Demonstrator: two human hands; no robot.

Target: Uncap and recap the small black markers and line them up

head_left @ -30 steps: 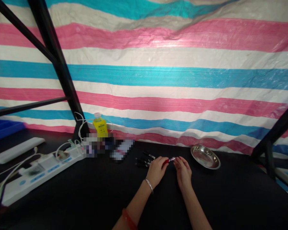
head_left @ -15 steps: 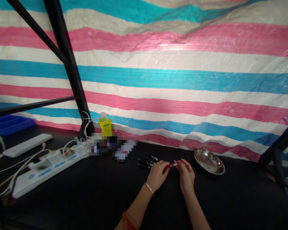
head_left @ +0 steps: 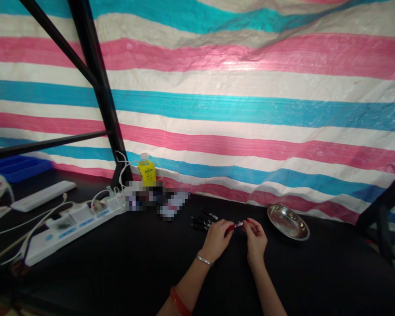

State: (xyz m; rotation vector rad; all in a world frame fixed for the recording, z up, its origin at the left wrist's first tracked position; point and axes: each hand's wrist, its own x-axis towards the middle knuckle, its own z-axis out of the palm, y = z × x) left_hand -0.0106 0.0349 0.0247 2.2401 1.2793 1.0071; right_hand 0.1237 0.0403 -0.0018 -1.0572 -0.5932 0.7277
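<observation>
Both my hands rest on the black table top (head_left: 134,272) and hold one small red pen (head_left: 234,226) between them. My left hand (head_left: 216,239), with a silver bangle at the wrist, pinches the red end. My right hand (head_left: 256,239) pinches the other, clear end with its fingertips. Just left of my left hand lie several black pens (head_left: 202,220) in a loose bunch. A shallow steel dish (head_left: 288,222) sits to the right of my right hand, with nothing visible in it.
A white power strip (head_left: 69,226) with plugs and white cables lies at the left. A yellow bottle (head_left: 146,172) stands by a black frame post (head_left: 100,94). A striped tarp (head_left: 237,96) hangs behind the table. A blue tray (head_left: 18,166) is at far left.
My hands have stayed together on the red pen. The camera has turned a little to the left, so everything sits slightly further right in the picture.
</observation>
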